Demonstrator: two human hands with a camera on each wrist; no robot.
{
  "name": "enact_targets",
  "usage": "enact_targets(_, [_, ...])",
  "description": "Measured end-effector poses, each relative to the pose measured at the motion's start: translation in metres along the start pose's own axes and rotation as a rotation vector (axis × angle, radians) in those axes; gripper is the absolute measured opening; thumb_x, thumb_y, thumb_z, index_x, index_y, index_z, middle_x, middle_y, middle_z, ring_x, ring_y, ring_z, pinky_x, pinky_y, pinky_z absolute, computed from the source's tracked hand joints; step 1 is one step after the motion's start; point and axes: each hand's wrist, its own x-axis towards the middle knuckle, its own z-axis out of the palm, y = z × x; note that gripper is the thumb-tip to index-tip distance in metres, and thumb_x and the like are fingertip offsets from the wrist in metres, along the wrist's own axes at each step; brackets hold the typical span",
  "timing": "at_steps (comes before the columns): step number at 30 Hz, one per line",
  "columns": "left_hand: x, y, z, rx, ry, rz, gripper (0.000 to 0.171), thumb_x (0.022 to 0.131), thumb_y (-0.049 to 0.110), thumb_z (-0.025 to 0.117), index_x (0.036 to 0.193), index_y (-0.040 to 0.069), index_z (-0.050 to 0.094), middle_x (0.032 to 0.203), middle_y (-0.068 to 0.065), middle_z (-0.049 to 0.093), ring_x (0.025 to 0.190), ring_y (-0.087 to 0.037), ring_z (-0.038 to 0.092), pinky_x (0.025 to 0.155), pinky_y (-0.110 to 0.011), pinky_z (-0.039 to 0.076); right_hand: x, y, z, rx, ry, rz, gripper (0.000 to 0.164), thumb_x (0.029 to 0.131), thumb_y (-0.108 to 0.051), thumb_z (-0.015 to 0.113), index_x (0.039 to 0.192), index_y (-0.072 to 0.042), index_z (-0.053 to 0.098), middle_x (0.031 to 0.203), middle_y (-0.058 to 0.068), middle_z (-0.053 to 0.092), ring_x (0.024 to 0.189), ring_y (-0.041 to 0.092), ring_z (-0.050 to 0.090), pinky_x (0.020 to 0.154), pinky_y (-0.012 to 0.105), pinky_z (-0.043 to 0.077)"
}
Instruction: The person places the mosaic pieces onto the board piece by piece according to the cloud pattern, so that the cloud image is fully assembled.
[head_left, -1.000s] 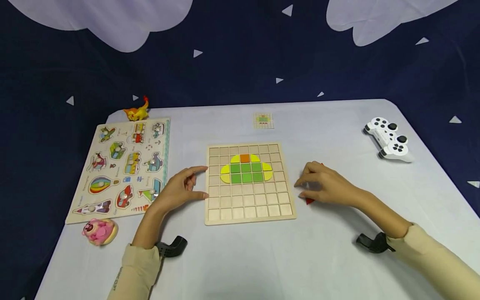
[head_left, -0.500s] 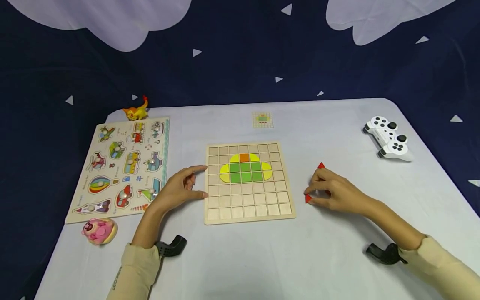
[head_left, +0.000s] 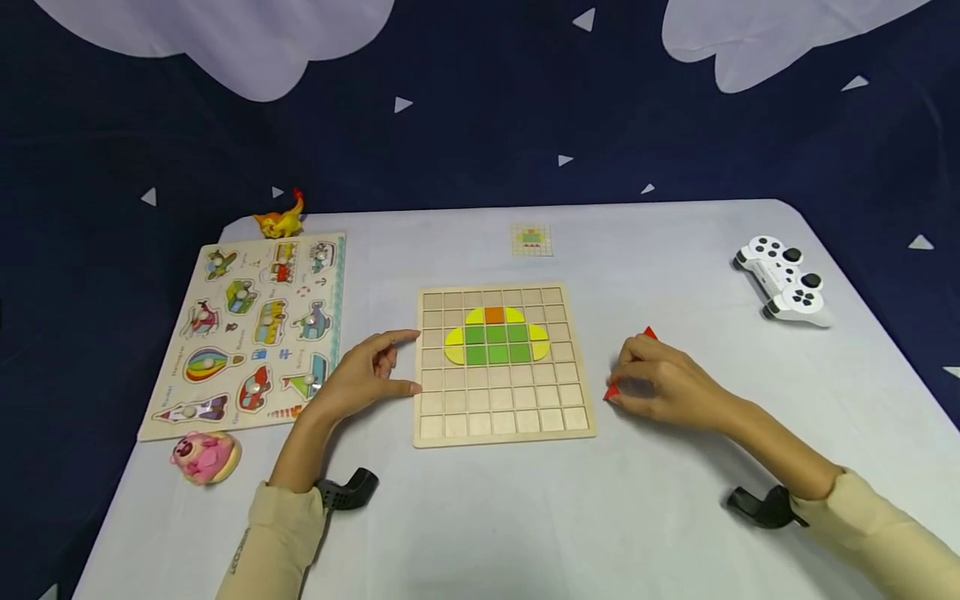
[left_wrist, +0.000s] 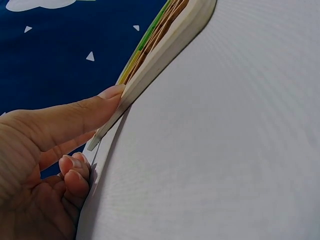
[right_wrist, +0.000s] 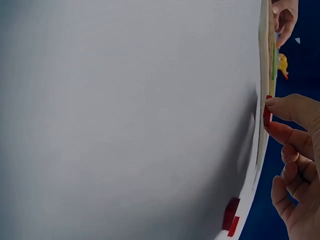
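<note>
From the head camera, a wooden grid board (head_left: 504, 365) lies flat on the pale table (head_left: 660, 508), with a small figure of yellow, green and orange tiles (head_left: 495, 336) set in its upper rows. The left hand (head_left: 362, 377) rests at the board's left edge, forefinger and thumb spread along the rim, its grip loose and holding nothing. The right hand (head_left: 663, 382) sits just right of the board over some red triangular pieces (head_left: 649, 334) (one peeks out behind the knuckles, another at the fingertips near the board's lower right side). Further off lie a vehicle peg puzzle (head_left: 251, 333) at the left, a pink plush toy (head_left: 204, 456) below it, an orange dinosaur figure (head_left: 281, 220) above it, a small pattern card (head_left: 532, 240) beyond the board, and a white game controller (head_left: 783, 280) at the far right.

The left wrist view shows the thumb (left_wrist: 75, 117) pressed flat against the board's edge, the other fingers curled loosely beneath.

In the right wrist view, thumb and forefinger (right_wrist: 295, 111) appear to pinch one red piece (right_wrist: 267, 114) at the table surface, so the grip is closed on it, though the steep angle makes this hard to confirm; two more red pieces (right_wrist: 231, 216) lie nearby.
</note>
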Motion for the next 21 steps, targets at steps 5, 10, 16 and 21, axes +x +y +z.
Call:
enact_targets(5, [0.001,0.0,0.0,0.0,0.001,-0.002,0.074,0.072,0.007,0.087,0.139,0.006,0.055,0.087,-0.006,0.041,0.071,-0.016,0.037,0.062,-0.025,0.033,0.011,-0.003,0.004,0.041,0.005,0.006,0.019,0.068,-0.013,0.088,0.081,-0.015,0.074,0.086,-0.008,0.052,0.084,0.002,0.044,0.073,0.013,0.035])
enact_targets(10, [0.002,0.0,0.001,0.001,0.002,-0.006,0.075,0.072,0.008,0.088,0.139,0.007,0.055,0.087,-0.006,0.041,0.071,-0.016,0.037,0.062,-0.025,0.033,0.027,-0.011,0.012,0.079,-0.019,0.016,0.016,0.072,-0.017,0.087,0.083,-0.016,0.076,0.087,-0.008,0.054,0.083,0.002,0.044,0.072,0.013,0.034])
enact_targets(16, [0.001,-0.001,0.001,-0.004,0.005,-0.005,0.075,0.072,0.008,0.088,0.139,0.006,0.055,0.087,-0.006,0.041,0.072,-0.016,0.037,0.062,-0.025,0.033,0.053,-0.026,0.021,0.08,-0.049,0.003,0.013,0.077,-0.02,0.085,0.085,-0.016,0.076,0.086,-0.006,0.053,0.082,0.003,0.043,0.069,0.019,0.038])
enact_targets(21, [0.0,-0.001,0.001,-0.006,0.004,-0.008,0.075,0.072,0.008,0.088,0.14,0.006,0.055,0.087,-0.006,0.041,0.072,-0.017,0.038,0.062,-0.025,0.033,0.073,-0.036,0.031,0.077,-0.06,-0.021,0.012,0.078,-0.019,0.083,0.085,-0.012,0.077,0.084,-0.005,0.051,0.08,0.006,0.044,0.07,0.025,0.04])
